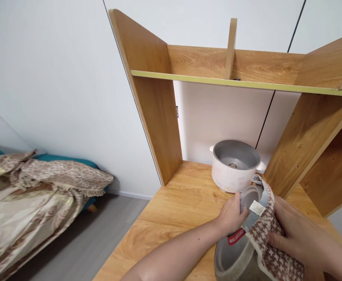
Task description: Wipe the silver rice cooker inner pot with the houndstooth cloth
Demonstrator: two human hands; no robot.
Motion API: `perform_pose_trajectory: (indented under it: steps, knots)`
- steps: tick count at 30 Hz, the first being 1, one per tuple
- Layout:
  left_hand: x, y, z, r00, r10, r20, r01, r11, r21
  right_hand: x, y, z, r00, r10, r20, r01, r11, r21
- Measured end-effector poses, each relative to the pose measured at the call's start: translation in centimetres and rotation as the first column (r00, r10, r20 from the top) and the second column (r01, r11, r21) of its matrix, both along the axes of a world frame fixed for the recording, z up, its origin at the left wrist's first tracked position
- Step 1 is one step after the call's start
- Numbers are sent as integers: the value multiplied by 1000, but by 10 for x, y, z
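wood-grain desk (171, 218), honey-brown, its top running from the lower middle of the view back to a pale wall (56, 78) with thin dark seams. a shelf unit (200, 78) of matching wood stands on the desk: uprights at both sides, a long shelf with a yellowish front edge, one short divider above it. left of the desk, grey floor (118, 222); beyond, teal furniture (74, 158) under a patterned beige cover (27, 222) with a fringed edge, rumpled.

under the shelf, toward the back of the desk and near the right upright: a white pot (227, 177), upright, two side handles, grey interior, small round fitting at its bottom centre. in front of it, near the viewer, a grey vessel (225, 255), tilted, partly covered by a brown-and-white houndstooth cloth (272, 242) with a red label (236, 236) and a white tag (257, 208).

left hand (231, 214): forearm reaching up and rightward from the bottom edge, thumb and fingers closed on a grey rim (247, 195); cannot tell whether that rim belongs to the vessel. right hand (290, 226): enters from the lower right, thumb on the near face of the cloth, gripping it; fingers partly hidden behind the folds.
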State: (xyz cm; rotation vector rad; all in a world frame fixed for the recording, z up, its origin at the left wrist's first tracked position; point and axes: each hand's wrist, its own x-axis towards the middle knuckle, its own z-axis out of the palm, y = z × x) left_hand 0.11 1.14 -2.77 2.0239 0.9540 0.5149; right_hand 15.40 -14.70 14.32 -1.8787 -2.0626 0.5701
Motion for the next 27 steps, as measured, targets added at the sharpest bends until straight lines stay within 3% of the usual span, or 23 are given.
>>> perform_pose_trajectory:
  steps: [4, 27]
  knots:
    - [0, -6, 2, 998, 17, -65, -9, 994, 111, 1, -1, -1, 1000, 6, -5, -6, 1000, 0]
    - [-2, -9, 13, 996, 22, -91, -14, 996, 87, -2, -1, 2, 1000, 5, -3, -5, 1000, -2]
